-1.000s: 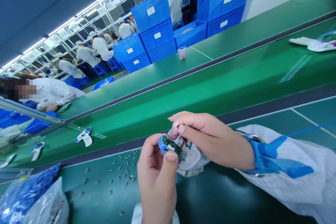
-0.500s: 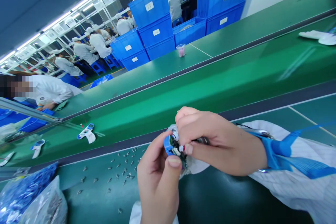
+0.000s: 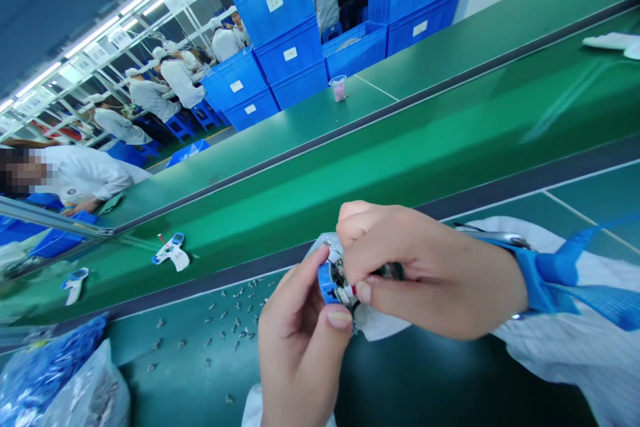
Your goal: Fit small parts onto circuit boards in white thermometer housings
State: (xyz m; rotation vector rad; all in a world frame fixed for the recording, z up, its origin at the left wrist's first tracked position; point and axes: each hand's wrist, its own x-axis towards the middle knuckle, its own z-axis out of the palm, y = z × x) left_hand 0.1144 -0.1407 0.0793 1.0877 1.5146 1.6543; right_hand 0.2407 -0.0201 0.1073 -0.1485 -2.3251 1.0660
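Note:
My left hand (image 3: 300, 347) pinches a small blue-rimmed device part (image 3: 330, 280) with a circuit board and thin wires, thumb on its lower edge. My right hand (image 3: 430, 273) curls over the same part from the right, fingertips pressed on the board and a small red-and-white piece. A white shell piece (image 3: 375, 323) shows under my right hand. Both hands hover just above the dark green bench (image 3: 425, 387). My right wrist wears a blue strap (image 3: 545, 277) over a white sleeve.
Several small screws (image 3: 235, 327) lie scattered on the bench at left. Plastic bags of parts (image 3: 60, 380) sit at the bottom left. White-and-blue handheld units (image 3: 173, 253) ride the green conveyor (image 3: 400, 160). Blue crates (image 3: 280, 47) and white-coated workers (image 3: 80, 173) are beyond.
My right hand rolled over the part, from a fingertip pinch above it to fingers curled down on the board. The view shifted slightly; the units on the conveyor drifted right.

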